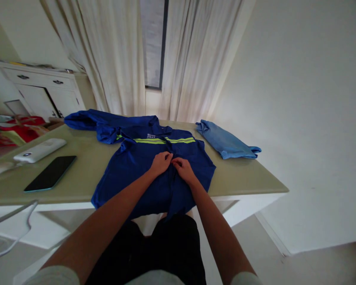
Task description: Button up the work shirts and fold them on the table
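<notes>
A dark blue work shirt [136, 174] with a yellow-green reflective stripe lies spread on the pale green table [243, 178], front side up, collar toward the window. My left hand [160, 163] and my right hand [182, 168] meet at the middle of its front placket, fingers pinched on the cloth. The shirt's lower hem hangs over the near table edge. One sleeve stretches to the far left.
A folded light blue garment [227, 142] lies at the table's right. A black phone [51, 173] and a white power bank [40, 150] with a cable rest at the left. Curtains and a white cabinet [44, 89] stand behind.
</notes>
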The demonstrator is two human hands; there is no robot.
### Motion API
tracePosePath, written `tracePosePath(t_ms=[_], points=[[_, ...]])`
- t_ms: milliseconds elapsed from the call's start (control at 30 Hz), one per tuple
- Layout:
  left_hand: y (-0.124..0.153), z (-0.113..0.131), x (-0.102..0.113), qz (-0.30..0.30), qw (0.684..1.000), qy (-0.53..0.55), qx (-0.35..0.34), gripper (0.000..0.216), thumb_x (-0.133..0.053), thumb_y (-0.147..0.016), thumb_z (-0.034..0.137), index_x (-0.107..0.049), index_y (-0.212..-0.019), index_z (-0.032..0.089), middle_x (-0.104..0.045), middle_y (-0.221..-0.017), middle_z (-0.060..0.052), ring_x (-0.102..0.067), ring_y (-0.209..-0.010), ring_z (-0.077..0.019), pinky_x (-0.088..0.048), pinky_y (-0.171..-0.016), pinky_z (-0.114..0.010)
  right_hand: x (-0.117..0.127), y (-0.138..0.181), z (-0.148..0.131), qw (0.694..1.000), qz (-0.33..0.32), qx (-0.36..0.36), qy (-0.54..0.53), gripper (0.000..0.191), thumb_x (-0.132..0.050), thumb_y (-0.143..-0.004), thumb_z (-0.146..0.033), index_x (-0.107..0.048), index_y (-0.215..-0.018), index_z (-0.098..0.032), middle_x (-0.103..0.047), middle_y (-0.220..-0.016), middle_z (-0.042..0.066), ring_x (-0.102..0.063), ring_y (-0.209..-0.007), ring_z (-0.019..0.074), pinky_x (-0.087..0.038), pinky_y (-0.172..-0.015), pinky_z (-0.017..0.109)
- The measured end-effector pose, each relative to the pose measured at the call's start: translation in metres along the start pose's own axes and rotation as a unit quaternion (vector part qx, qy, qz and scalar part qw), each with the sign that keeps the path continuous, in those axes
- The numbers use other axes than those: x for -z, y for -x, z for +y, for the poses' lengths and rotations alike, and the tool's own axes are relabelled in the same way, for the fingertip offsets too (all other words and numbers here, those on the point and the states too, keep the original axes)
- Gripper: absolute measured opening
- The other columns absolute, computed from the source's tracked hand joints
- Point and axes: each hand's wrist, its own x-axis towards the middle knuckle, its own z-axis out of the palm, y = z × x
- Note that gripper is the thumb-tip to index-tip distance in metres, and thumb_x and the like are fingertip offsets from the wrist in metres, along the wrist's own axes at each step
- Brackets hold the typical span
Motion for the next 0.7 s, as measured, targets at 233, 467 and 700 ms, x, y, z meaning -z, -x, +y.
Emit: tracePosePath(t_ms=[233,467,700], points=[[0.013,-0.004,-0.005,-0.003,0.999,0.003,0.033,0.027,-0.053,-0.100,0.033,-0.072,-0.086,0.019,-0.076,-0.086,-0.007,-0.069,-0.082,-0.0222,-0.043,-0.073,-0.030,0.003,0.009,-0.001,0.996,0.037,0.012,0.076,0.013,-0.070,-0.082,-0.020,-0.079,-0.091,-0.021,-0.069,-0.082,0.001,-0.062,-0.074,0.0162,-0.048,-0.073,0.028],[0.012,-0.009,-0.005,-0.001,0.999,0.038,0.017,0.027,-0.051,-0.102,0.033,-0.068,-0.085,0.020,-0.073,-0.080,-0.004,-0.067,-0.077,-0.0196,-0.042,-0.073,-0.029,-0.001,0.021,-0.014,0.972,-0.012,0.054,0.228,0.006,-0.071,-0.093,-0.025,-0.076,-0.096,-0.023,-0.065,-0.099,0.003,-0.062,-0.083,0.0155,-0.047,-0.077,0.027],[0.014,-0.008,-0.005,0.019,0.998,0.061,0.003,0.024,-0.051,-0.100,0.031,-0.066,-0.086,0.019,-0.073,-0.083,-0.004,-0.067,-0.078,-0.0195,-0.045,-0.073,-0.029,-0.004,0.017,-0.011,0.970,-0.006,0.048,0.240,0.008,-0.066,-0.099,-0.025,-0.072,-0.096,-0.022,-0.066,-0.098,0.004,-0.063,-0.090,0.0174,-0.047,-0.083,0.028]])
